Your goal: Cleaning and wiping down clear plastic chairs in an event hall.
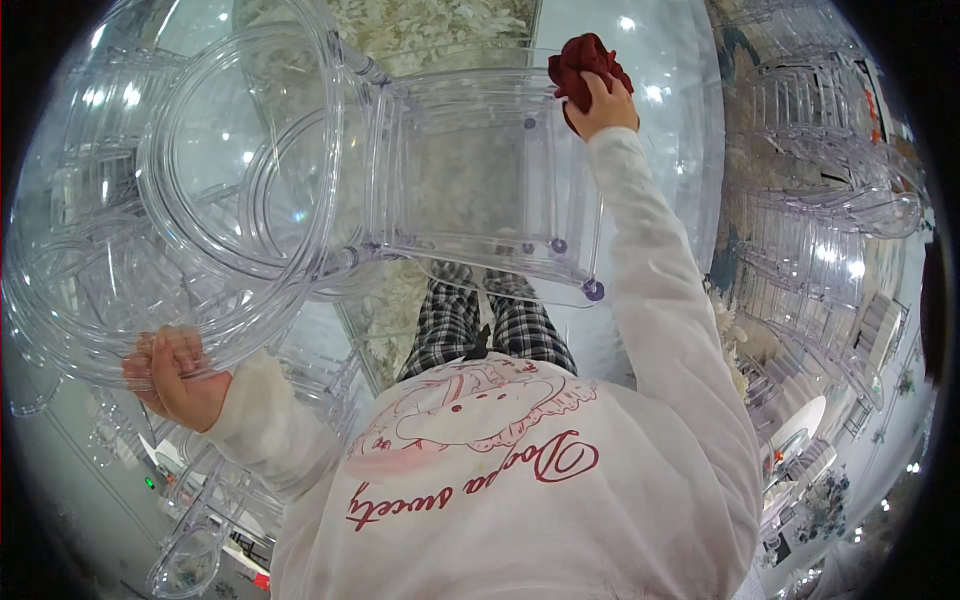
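Nearest the camera, the left hand (175, 375) curls its fingers around the round back rim of a clear plastic chair (330, 180), gripping it so that the chair stays tipped on its side in front of the person's white top and checked trousers, with the seat and legs turned within reach. Farther out, the right hand (603, 105), arm stretched forward, bunches a dark red cloth (582, 60) in closed fingers and presses it against the far edge of the seat frame. Beyond, at the right, more clear chairs (820, 210) stand stacked together.
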Motion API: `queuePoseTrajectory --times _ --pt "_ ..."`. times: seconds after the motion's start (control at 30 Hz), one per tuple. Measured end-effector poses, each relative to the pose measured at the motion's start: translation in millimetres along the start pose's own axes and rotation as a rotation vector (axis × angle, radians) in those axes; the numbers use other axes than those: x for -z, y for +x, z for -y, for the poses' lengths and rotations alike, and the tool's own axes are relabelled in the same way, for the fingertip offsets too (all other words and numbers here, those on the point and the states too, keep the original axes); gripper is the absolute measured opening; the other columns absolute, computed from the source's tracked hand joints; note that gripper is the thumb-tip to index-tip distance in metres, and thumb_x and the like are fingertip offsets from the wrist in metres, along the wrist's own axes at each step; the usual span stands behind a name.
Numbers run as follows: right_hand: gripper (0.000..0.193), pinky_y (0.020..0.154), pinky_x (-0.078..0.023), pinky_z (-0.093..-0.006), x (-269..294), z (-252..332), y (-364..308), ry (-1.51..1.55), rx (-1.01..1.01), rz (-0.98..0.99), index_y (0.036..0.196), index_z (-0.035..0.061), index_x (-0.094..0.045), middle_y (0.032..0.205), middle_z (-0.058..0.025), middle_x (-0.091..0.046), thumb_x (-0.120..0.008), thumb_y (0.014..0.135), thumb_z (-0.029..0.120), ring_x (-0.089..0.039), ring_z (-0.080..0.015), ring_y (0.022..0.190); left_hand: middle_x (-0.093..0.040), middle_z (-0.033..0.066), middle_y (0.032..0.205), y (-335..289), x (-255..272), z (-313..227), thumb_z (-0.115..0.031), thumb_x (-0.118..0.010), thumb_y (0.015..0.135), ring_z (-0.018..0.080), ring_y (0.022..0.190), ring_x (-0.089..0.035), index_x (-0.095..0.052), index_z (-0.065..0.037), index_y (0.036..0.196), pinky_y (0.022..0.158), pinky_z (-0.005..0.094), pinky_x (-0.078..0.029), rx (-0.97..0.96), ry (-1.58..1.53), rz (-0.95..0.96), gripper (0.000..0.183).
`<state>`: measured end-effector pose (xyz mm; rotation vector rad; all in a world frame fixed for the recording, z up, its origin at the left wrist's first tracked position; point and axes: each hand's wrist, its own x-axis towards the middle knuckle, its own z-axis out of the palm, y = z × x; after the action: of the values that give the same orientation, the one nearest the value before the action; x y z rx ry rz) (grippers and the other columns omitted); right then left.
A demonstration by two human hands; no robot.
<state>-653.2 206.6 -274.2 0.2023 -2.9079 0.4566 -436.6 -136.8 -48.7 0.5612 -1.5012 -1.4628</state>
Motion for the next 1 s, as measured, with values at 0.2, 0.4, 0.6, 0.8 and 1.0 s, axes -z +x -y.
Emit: queuePoseTrajectory --times 0.2,0.4,0.6,0.8,1.0 --pt "0.060 0.079 -0.036 -0.0446 68 10 -170 0.119 0.207 0.255 0.104 0.0152 -0.049 0.111 -0.0172 -0.039 -0.070 0.049 0.023 -0.039 -0.0357 0.102 -0.035 0.0004 0.056 0 10 3 0.010 -0.047 0.064 0.0060 0.042 -0.029 -0.040 -0.009 0.065 0.038 0.0188 -0.021 -0.009 -0.080 0.039 0.021" --pt "0.061 0.082 -0.035 -0.0447 99 39 -218 0.071 0.310 0.397 0.101 0.0215 -0.051 0.112 -0.0152 -0.040 -0.071 0.044 0.028 -0.039 -0.0355 0.101 -0.034 0.0015 0.055 0 8 4 0.011 -0.047 0.064 0.0068 0.042 -0.030 -0.039 -0.007 0.065 0.038 0.0191 -0.020 -0.037 -0.061 -0.006 0.020" --pt "0.058 0.086 -0.027 -0.0526 47 25 -100 0.004 0.283 0.208 0.100 0.0215 -0.052 0.121 -0.0162 -0.031 -0.069 0.047 0.033 -0.026 -0.0401 0.111 -0.033 0.0016 0.055 2 13 6 0.009 -0.045 0.065 0.0085 0.043 -0.030 -0.037 -0.009 0.063 0.038 0.0202 -0.022 -0.090 -0.093 -0.032 0.019" --pt "0.059 0.090 -0.022 -0.0524 3 41 2 -0.180 -0.012 0.189 0.111 0.0275 -0.043 0.124 -0.0148 -0.031 -0.063 0.056 0.039 -0.024 -0.0345 0.116 -0.031 0.0005 0.053 3 10 6 0.010 -0.043 0.063 0.0072 0.043 -0.029 -0.035 -0.009 0.060 0.039 0.0198 -0.023 -0.088 -0.090 0.070 0.021" --pt "0.057 0.085 -0.031 -0.0449 35 78 -135 0.119 0.392 0.362 0.104 0.0191 -0.049 0.115 -0.0211 -0.036 -0.066 0.051 0.031 -0.035 -0.0364 0.105 -0.032 -0.0005 0.053 1 11 8 0.013 -0.043 0.061 0.0059 0.043 -0.028 -0.034 -0.009 0.057 0.039 0.0186 -0.023 -0.043 -0.218 0.095 0.024"
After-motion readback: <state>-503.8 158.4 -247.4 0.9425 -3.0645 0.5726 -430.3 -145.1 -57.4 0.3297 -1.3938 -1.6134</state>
